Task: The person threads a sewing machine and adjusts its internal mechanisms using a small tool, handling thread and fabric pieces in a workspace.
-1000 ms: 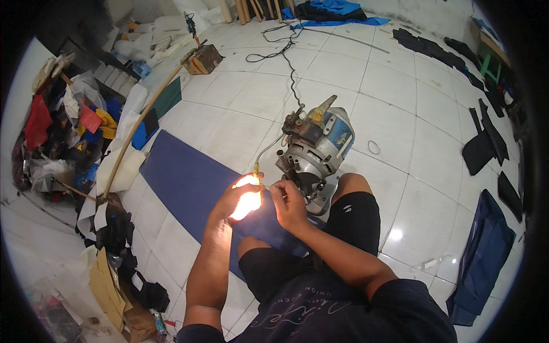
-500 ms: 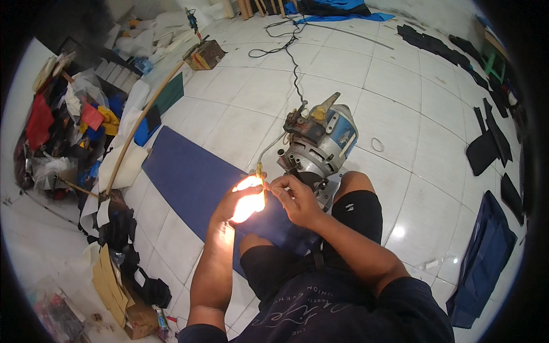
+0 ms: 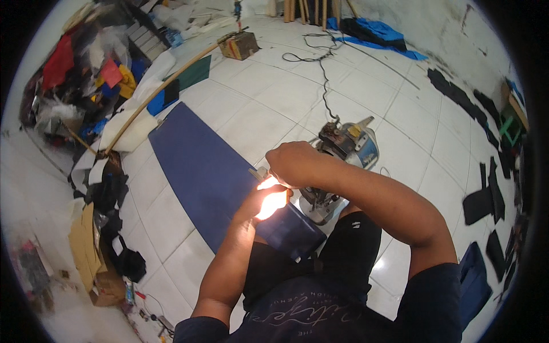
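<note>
My left hand (image 3: 258, 201) is curled, with a white glare washing out its palm and fingers. My right hand (image 3: 291, 164) is closed in a fist just above it, the two meeting at the glare. Whatever they grip is hidden; a small pale tip (image 3: 259, 173) pokes out beside the fingers. Just right of my hands is a cloth cutting machine (image 3: 366, 147) with a blue-and-grey motor, its metal base (image 3: 320, 210) near my knee. My right forearm covers part of it. Under my hands lies a long dark blue cloth panel (image 3: 197, 157), reaching to my lap.
A black cord (image 3: 327, 94) runs from the machine across the white tiled floor. Heaped fabric scraps (image 3: 108, 74) and a long wooden stick (image 3: 163, 86) lie to the left. Black cut pieces (image 3: 483, 197) and folded navy cloth (image 3: 473, 280) lie on the right.
My right hand has gone from a fingertip pinch beside the left to a fist above it, elbow raised. The bent metal stem and yellow fitting at my left hand are out of sight.
</note>
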`<state>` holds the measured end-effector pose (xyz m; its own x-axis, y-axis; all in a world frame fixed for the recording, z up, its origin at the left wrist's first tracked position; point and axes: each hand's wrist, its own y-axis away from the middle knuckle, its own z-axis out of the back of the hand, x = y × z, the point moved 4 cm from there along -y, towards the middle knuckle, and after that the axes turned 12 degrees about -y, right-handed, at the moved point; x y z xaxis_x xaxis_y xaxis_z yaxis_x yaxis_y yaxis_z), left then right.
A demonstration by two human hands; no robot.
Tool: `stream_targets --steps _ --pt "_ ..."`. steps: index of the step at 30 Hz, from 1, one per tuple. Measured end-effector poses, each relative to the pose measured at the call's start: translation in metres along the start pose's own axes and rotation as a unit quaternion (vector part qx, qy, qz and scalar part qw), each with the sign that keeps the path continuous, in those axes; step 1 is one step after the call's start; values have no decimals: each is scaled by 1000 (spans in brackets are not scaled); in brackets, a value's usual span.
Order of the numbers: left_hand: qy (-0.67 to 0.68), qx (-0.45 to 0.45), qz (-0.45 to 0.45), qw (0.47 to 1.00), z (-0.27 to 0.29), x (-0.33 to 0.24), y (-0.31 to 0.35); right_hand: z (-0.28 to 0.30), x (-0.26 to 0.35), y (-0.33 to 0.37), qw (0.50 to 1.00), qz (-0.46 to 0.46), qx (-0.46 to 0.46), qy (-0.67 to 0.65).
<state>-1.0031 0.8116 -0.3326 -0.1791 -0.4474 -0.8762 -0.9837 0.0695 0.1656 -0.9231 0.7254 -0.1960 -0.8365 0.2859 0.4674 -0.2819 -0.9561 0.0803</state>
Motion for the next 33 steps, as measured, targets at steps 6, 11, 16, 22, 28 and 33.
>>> stream_targets --steps 6,11,16,22,28,33 --pt "60 42 -50 996 -1 15 -14 -8 46 -38 969 106 139 176" --pt "57 69 -83 993 11 16 -16 -34 66 -77 950 120 168 232" --pt "132 16 -26 991 -6 12 -4 -25 48 -109 970 18 204 130" --pt "171 40 -30 984 7 18 -7 -34 39 -131 960 -23 226 162" --pt "182 2 0 983 10 20 -2 8 53 -86 970 -37 188 147" --pt "123 -55 35 990 15 16 -1 25 25 -30 983 77 128 104"
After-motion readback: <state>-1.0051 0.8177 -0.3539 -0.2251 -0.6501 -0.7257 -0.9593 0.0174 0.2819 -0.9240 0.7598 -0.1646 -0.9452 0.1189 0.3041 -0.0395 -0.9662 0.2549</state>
